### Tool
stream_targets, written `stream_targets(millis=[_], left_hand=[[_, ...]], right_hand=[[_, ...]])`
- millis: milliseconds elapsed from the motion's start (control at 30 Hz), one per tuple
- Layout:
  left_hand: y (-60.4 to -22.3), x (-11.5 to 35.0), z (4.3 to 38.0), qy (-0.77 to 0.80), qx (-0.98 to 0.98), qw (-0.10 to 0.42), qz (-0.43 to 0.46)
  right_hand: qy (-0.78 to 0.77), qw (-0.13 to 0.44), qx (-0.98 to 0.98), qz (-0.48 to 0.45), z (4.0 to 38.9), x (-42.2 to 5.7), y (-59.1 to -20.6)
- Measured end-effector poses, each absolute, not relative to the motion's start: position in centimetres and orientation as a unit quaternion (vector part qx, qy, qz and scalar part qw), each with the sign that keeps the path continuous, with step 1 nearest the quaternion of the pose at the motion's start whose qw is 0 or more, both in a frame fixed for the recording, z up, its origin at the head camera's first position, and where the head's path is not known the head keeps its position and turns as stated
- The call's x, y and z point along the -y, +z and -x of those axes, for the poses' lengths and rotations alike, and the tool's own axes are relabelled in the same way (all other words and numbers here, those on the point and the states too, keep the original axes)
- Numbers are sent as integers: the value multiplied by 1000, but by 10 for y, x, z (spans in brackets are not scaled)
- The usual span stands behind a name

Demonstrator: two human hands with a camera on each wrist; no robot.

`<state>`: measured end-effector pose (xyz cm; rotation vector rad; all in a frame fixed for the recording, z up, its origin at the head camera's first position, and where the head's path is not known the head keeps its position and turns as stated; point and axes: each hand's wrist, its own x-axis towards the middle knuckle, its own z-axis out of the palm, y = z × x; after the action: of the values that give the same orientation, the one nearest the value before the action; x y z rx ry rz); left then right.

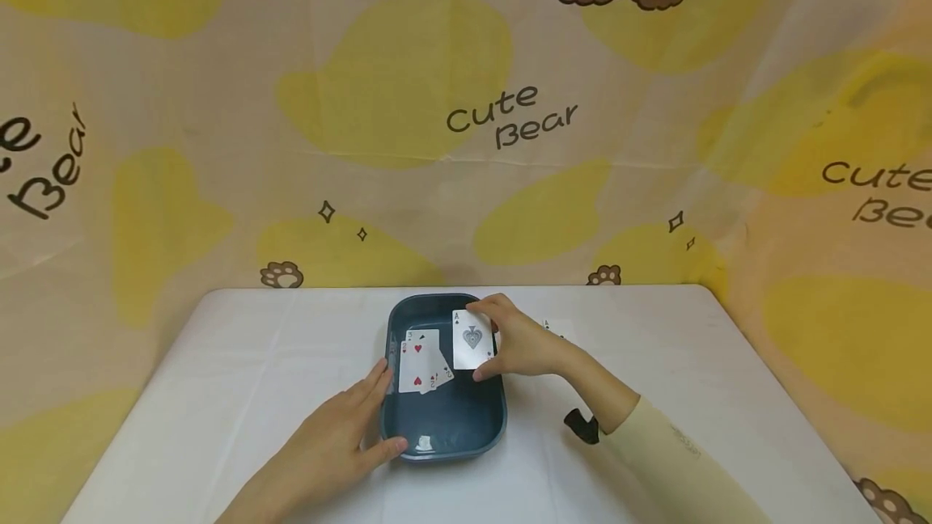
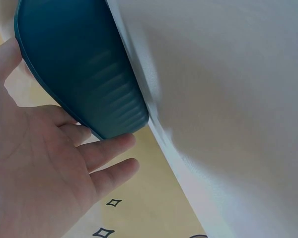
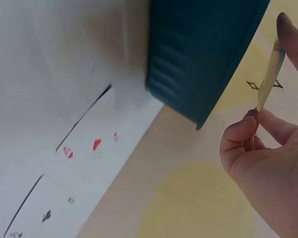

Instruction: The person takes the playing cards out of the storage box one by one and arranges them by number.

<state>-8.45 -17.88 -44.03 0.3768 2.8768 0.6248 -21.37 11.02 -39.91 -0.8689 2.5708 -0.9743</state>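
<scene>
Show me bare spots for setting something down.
Free: the white cloth-covered table left of the dark blue rectangular tray and left hand; its right side, beyond the right forearm; and the tray's near end. Crowded: the tray's middle, with white playing cards and the right hand holding another card; just right of the tray, more cards.

Extends the left hand (image 1: 345, 417) from the lower left, holding the thumb (image 1: 389, 450) well apart from loosely straight fingers (image 2: 109, 149). Angles the right forearm (image 1: 607, 399) inward, pinching between thumb and bent fingers of the right hand (image 1: 523, 340).
</scene>
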Motion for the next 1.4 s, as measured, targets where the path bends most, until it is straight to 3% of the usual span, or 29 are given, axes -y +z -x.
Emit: stream_targets(millis=[833, 1400], left_hand=[[-440, 179, 81, 208, -967, 73, -131], [-440, 179, 81, 206, -967, 73, -128]], right_hand=[[-350, 85, -892, 272, 229, -185, -397], [-345, 94, -908, 220, 237, -233, -409]])
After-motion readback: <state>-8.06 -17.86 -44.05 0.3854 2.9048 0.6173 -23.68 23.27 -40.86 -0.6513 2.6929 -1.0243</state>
